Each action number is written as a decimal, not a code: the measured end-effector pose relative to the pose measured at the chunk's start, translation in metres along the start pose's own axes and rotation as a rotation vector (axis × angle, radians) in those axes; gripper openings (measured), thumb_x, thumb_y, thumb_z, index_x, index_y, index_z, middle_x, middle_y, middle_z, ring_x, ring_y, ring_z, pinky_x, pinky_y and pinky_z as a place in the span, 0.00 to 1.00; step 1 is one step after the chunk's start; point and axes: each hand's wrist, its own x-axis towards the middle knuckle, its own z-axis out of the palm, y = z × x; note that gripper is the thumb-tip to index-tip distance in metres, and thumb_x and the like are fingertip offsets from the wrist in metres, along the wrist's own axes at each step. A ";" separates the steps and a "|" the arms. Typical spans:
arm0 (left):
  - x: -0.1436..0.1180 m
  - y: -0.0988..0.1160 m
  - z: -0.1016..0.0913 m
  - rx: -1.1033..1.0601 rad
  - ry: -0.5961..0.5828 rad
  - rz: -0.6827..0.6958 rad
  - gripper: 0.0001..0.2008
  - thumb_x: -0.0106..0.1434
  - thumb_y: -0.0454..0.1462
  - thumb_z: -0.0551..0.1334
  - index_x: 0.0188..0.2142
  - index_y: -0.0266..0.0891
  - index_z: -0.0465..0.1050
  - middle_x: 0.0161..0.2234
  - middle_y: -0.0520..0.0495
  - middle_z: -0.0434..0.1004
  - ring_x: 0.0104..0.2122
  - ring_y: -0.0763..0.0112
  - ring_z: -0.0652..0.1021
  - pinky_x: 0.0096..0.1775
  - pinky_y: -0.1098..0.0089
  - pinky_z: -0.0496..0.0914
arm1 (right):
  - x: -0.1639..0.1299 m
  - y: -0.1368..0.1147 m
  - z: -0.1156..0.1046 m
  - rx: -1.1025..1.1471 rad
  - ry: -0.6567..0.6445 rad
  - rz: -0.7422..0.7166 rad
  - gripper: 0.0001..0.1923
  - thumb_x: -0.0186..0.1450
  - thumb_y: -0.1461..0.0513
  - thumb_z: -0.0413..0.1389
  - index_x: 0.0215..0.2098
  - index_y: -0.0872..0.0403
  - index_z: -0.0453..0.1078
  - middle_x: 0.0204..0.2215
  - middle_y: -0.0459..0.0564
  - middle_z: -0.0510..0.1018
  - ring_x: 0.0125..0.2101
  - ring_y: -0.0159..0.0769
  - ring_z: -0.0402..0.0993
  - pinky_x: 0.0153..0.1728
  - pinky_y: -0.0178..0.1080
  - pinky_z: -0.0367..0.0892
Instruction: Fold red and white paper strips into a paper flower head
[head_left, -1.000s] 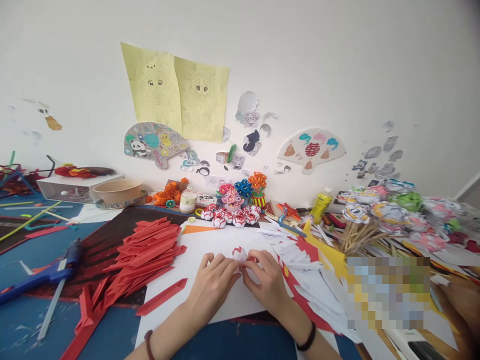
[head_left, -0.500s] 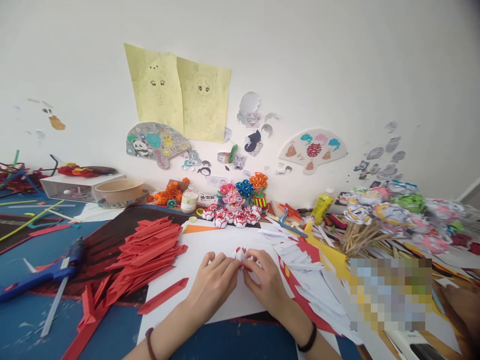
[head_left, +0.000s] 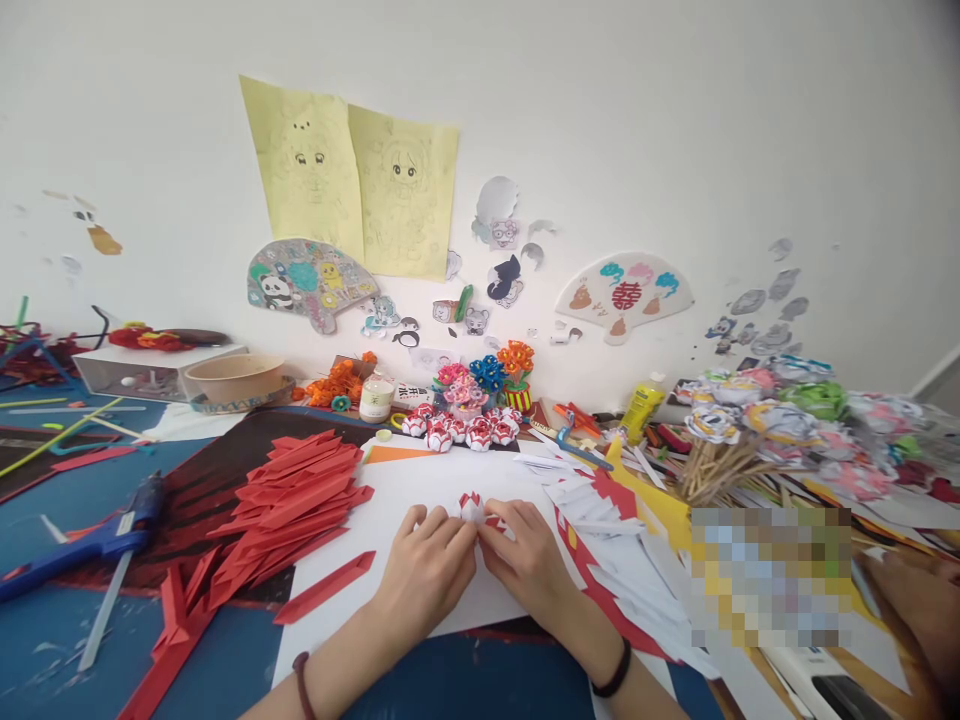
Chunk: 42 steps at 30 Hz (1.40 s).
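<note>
We have our left hand (head_left: 427, 572) and right hand (head_left: 525, 570) together on the white paper sheet (head_left: 420, 480), fingers of both pinched narrow around a small folded red-and-white paper flower (head_left: 472, 507) at the sheet's middle. Finished red-and-white paper flowers (head_left: 457, 432) sit in a row beyond. A stack of folded red paper strips (head_left: 296, 500) lies just left; loose white paper strips (head_left: 600, 510) lie to the right. Risk, as we judge it: uneven squeeze could crush the petals or spring the folds open. The blue glue gun (head_left: 90, 540) is well apart.
</note>
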 end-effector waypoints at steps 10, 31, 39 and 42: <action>0.001 -0.008 0.002 0.020 0.014 0.165 0.11 0.70 0.28 0.49 0.33 0.37 0.65 0.26 0.49 0.69 0.28 0.68 0.66 0.32 0.65 0.56 | -0.003 -0.001 0.000 0.002 0.093 0.046 0.07 0.65 0.68 0.54 0.40 0.54 0.72 0.39 0.54 0.76 0.35 0.40 0.69 0.35 0.43 0.64; 0.000 -0.012 -0.004 0.083 -0.066 0.358 0.12 0.70 0.29 0.49 0.32 0.36 0.67 0.27 0.48 0.68 0.31 0.67 0.65 0.36 0.62 0.54 | -0.004 0.001 0.003 0.292 0.018 0.037 0.13 0.67 0.72 0.47 0.27 0.55 0.66 0.31 0.50 0.74 0.30 0.36 0.65 0.31 0.40 0.60; -0.001 -0.010 -0.003 0.091 -0.105 0.385 0.15 0.71 0.29 0.47 0.30 0.36 0.66 0.27 0.47 0.68 0.30 0.67 0.65 0.34 0.62 0.55 | -0.005 0.001 0.003 0.304 -0.047 0.107 0.13 0.67 0.70 0.49 0.25 0.54 0.63 0.29 0.48 0.72 0.30 0.35 0.65 0.31 0.39 0.60; -0.002 -0.010 -0.003 0.098 -0.116 0.403 0.16 0.71 0.29 0.46 0.30 0.36 0.67 0.27 0.47 0.68 0.30 0.67 0.65 0.33 0.62 0.55 | -0.003 0.000 0.002 0.301 -0.044 0.111 0.14 0.67 0.71 0.48 0.25 0.54 0.64 0.28 0.48 0.72 0.30 0.35 0.65 0.31 0.39 0.60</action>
